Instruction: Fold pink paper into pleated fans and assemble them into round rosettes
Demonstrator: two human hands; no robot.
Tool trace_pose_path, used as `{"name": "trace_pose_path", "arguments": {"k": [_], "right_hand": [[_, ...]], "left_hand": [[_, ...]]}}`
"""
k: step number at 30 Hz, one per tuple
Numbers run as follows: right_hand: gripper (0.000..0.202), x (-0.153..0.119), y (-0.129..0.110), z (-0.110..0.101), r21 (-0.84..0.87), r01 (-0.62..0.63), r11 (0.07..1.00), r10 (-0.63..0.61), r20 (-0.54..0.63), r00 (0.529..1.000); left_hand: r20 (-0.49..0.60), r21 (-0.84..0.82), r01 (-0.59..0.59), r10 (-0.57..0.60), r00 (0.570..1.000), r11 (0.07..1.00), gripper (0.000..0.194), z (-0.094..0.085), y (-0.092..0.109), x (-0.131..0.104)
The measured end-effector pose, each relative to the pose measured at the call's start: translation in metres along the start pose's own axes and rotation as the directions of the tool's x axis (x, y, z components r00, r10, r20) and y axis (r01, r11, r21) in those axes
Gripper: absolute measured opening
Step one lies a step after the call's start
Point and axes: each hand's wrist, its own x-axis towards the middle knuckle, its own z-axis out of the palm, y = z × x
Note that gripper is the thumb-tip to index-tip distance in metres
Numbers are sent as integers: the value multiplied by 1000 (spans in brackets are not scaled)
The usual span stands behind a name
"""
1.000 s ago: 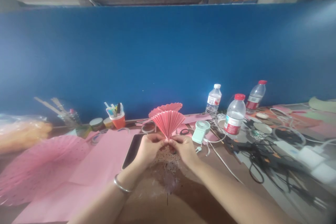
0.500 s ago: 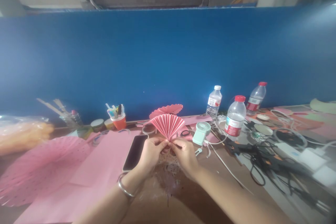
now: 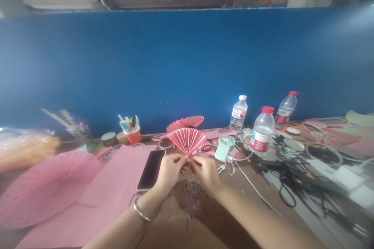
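A small pleated pink paper fan stands spread out, its folds meeting at the bottom point. My left hand pinches that point from the left with thumb and fingers. From the right, my right hand pinches the same spot, the two thumbs nearly touching. Behind the fan lies another pink pleated paper piece with a wavy edge. A dark-screened phone rests beside my left hand. The curled lower fingers of both hands are partly hidden.
Pink sheets and a large pleated pink round cover the left side. An orange cup of pens, a mint handheld fan, plastic bottles and tangled black cables stand or lie around.
The bracelet on my left wrist has shifted slightly. Both hands keep their pinch on the fan, which looks nearly the same.
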Motion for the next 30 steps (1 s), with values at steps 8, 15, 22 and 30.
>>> {"name": "trace_pose_path", "arguments": {"k": [8,15,22,30], "right_hand": [[21,-6,3,5,20,71,997,-69,-69,995],[21,2,12,6,429,-192,883,179,71,981],[39,9,18,-2,700,-288,653,142,260,955],[25,13,35,-4,846,-327,421,405,147,902]], "left_hand": [[21,290,-66,62,998,955,38,-3,11,-5],[166,563,-389,362,917,729,25,-13,-1,3],[399,663,-571,417,817,483,20,-13,-4,1],[348,748,-535,454,820,393,22,-18,-13,8]]}}
